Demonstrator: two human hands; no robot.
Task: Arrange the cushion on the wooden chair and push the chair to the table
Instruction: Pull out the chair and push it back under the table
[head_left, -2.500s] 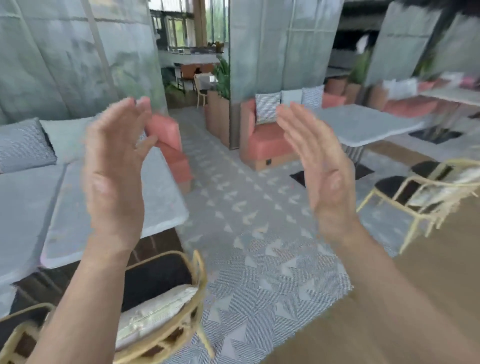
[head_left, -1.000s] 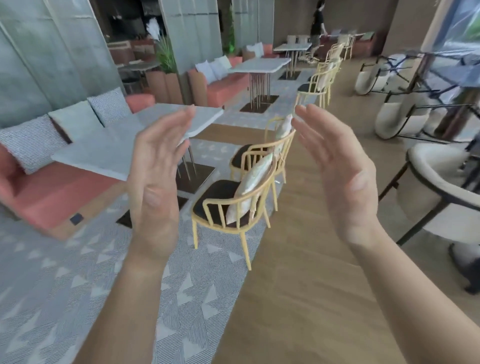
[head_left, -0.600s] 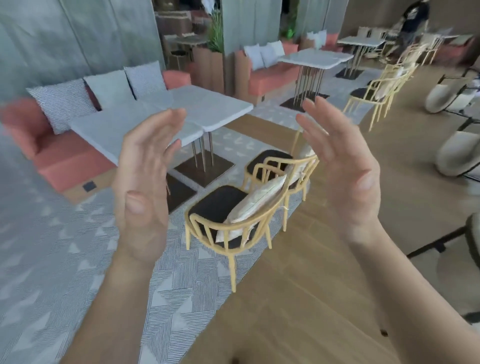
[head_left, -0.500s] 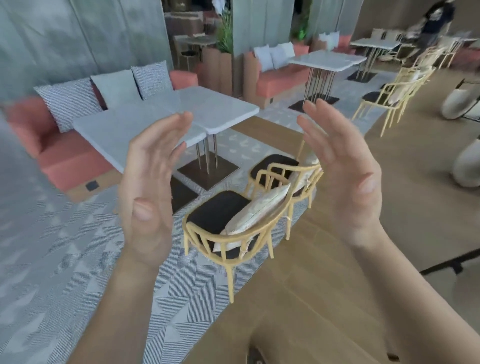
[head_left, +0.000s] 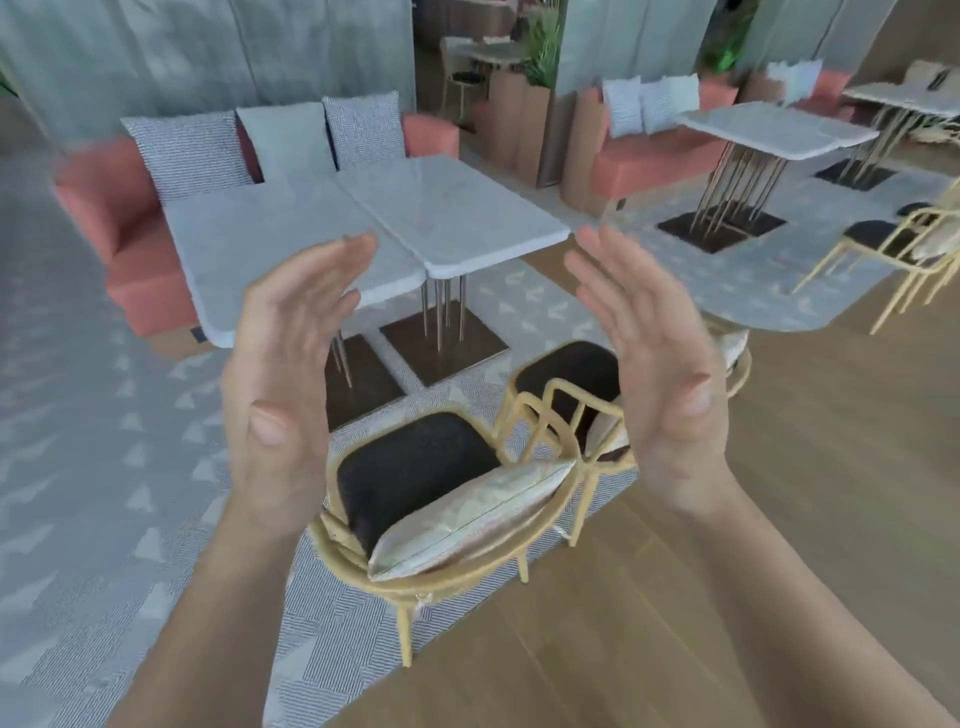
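Observation:
A pale wooden chair (head_left: 558, 512) with a black seat stands just below my hands, its back toward me. A cream cushion (head_left: 467, 519) leans against the inside of its backrest, tilted. Beyond it a pair of white marble tables (head_left: 363, 218) stand side by side. My left hand (head_left: 283, 379) and my right hand (head_left: 652, 364) are raised in the air above the chair, palms facing each other, fingers straight, holding nothing and touching nothing.
A second wooden chair (head_left: 566, 374) with its own cushion stands right of the first, partly behind my right hand. A coral sofa (head_left: 130, 244) with grey pillows lies behind the tables. More tables and chairs (head_left: 904, 244) stand at the right. Patterned rug left, wood floor right.
The view has swung and closed in on the near chair, which now sits directly under my hands. Both hands stay raised and empty, palms facing.

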